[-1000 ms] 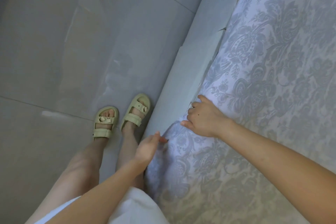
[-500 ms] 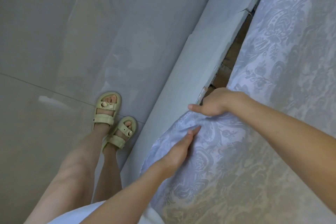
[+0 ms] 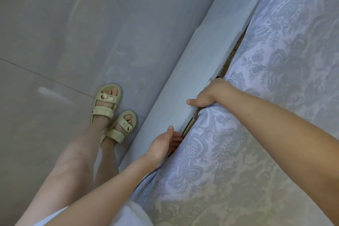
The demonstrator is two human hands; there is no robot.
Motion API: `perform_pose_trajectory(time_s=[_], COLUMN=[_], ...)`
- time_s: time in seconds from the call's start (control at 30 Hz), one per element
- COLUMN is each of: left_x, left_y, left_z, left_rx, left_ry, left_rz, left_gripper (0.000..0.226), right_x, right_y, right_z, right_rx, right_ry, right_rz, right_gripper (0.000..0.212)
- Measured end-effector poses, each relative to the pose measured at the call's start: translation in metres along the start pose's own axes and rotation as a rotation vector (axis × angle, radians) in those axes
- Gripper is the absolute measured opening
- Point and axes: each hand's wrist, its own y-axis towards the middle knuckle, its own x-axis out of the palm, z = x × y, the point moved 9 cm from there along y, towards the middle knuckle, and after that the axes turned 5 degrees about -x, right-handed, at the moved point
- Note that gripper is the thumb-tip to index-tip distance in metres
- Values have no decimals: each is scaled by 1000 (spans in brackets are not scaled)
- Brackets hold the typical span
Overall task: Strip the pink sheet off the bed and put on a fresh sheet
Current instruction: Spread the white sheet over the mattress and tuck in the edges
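A pale blue-white sheet with a grey floral damask pattern [image 3: 275, 97] covers the mattress and fills the frame from 12 o'clock round to 5 o'clock; its far edges are cut off by the frame. No pink sheet can be made out in this view. A grey-blue painted bed frame rail [image 3: 207, 57] runs diagonally from 1 o'clock toward 6 o'clock, just beside the sheet's edge. A narrow dark gap between rail and mattress shows brownish material, too shadowed to identify.

The right hand [image 3: 207, 95], right of centre, is closed over a bunched fold of the patterned sheet at the mattress edge, thumb pointing toward 9 o'clock along the rail; its fingers are hidden beneath the fabric. The left hand [image 3: 165, 143], just below centre, sits at the gap with its thumb raised against the rail and its fingers reaching in toward the sheet's side; the fingertips are shadowed and partly hidden, so whether they grip the cloth cannot be determined.

At 8 o'clock, two feet in pale yellow strapped sandals [image 3: 111, 112] stand on the grey tiled floor [image 3: 73, 33], close to the rail. A white garment [image 3: 132, 214] is cut off at 6 o'clock.
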Motion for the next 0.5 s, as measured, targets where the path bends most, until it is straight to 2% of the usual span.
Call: perform_pose_trajectory(time_s=[0.1,0.23,0.33,0.4,0.5], left_x=[1,6,6,-4,-21], left_y=[-7,-15,-17,-16,-20], left_z=[20,3,-22,-31,-49], left_rx=[52,-22,-77,-75,-57], left_ry=[-69,-27,-21,-10,67], left_rz=[0,-74,-126,-82,-26], left_gripper=[49,51,53,53,54], right_x=[3,4,-8,-11,11], right_y=[-7,-22,-36,-38,-22], right_z=[-4,-10,-15,-25,-46], right_rx=[63,54,-14,-78,-57], right_ry=[-29,13,63,137,30], right_rz=[-23,-38,108,205,93], right_gripper=[82,86,87,88,90])
